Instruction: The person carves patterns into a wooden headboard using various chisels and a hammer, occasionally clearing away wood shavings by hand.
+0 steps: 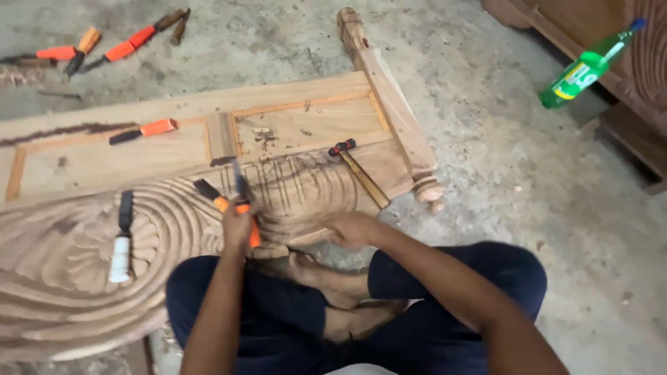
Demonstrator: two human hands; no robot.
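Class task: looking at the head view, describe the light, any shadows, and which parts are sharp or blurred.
Head view: soft, even light, faint shadows only. The left hand and the orange-handled chisel it grips are motion-blurred; the right hand is slightly soft. The hammer and carved wooden panel are sharper. The green bottle shows mild edge stretch.

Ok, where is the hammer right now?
In the head view, the hammer lies on the carved wooden panel right of centre, just above the right hand and near the panel's turned leg.
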